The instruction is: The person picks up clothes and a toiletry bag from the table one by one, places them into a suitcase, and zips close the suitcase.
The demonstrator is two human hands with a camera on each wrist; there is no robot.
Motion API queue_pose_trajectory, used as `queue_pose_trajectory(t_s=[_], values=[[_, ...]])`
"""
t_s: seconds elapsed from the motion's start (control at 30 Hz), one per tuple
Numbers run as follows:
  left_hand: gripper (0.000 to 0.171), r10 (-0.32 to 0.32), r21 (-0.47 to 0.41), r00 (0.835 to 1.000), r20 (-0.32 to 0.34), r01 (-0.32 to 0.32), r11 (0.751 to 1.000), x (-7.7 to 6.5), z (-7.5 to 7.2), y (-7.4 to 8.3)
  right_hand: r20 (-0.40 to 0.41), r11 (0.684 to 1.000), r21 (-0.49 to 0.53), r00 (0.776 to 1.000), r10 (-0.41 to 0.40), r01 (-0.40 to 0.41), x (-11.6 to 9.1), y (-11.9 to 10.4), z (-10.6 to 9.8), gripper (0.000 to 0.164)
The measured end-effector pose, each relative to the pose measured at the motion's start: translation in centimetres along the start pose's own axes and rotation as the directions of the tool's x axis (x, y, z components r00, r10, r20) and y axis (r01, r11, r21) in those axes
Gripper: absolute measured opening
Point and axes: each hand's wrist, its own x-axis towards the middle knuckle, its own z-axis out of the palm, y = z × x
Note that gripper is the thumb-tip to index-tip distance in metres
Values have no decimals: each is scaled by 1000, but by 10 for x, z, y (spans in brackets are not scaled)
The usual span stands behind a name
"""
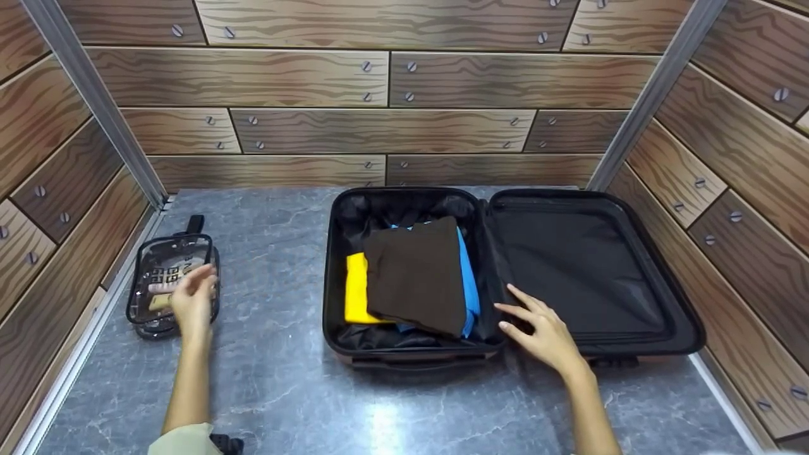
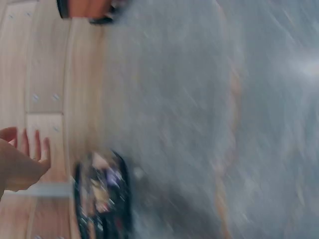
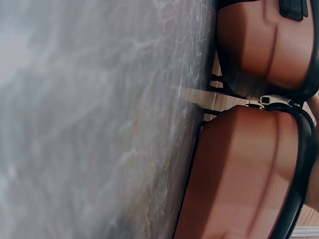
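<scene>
A clear toiletry bag [image 1: 165, 262] with black trim lies at the left, small items showing through it. In the head view my left hand [image 1: 193, 302] appears over the bag, fingers loosely bent and holding nothing. The left wrist view is blurred; there the hand [image 2: 22, 162] stands apart from the bag [image 2: 102, 196]. My right hand [image 1: 542, 330] has its fingers spread over the near hinge side of an opened suitcase [image 1: 338, 341]; whether they touch it I cannot tell. Inside the suitcase lie folded dark brown cloth [image 1: 417, 278], yellow cloth [image 1: 357, 291] and blue cloth [image 1: 469, 284].
The suitcase's lid half [image 1: 581, 272] lies folded out to the right, its lining black. Its outer shell [image 3: 254, 169] is orange-brown. Wood-patterned walls [image 1: 310, 79] enclose the grey marbled table [image 1: 272, 366] at the back and both sides.
</scene>
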Motion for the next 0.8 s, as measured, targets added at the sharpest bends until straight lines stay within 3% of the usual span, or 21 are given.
queue_pose_trajectory(t_s=[0.13, 0.23, 0.33, 0.47, 0.6, 0.8], values=[[20, 116, 24, 987, -115, -114, 993, 11, -21, -10, -3, 1000, 3, 1000, 2, -2, -1, -1, -1, 34], [17, 181, 164, 967, -177, -153, 975, 16, -38, -15, -3, 1000, 4, 1000, 2, -2, -1, -1, 0, 35], [18, 182, 331, 958, -222, -102, 938, 18, -54, -19, -4, 1000, 1, 1000, -1, 1, -1, -1, 0, 35], [21, 198, 499, 941, -274, -37, 866, 20, -71, -24, -6, 1000, -4, 1000, -5, 5, -1, 0, 0, 34], [27, 186, 533, 938, -293, -1, 846, 22, -80, -27, -8, 1000, -7, 1000, -3, 3, -1, 0, -1, 34], [45, 126, 551, 957, -260, 40, 834, 25, -90, -33, -2, 1000, -1, 1000, -2, 2, 0, 0, 0, 34]])
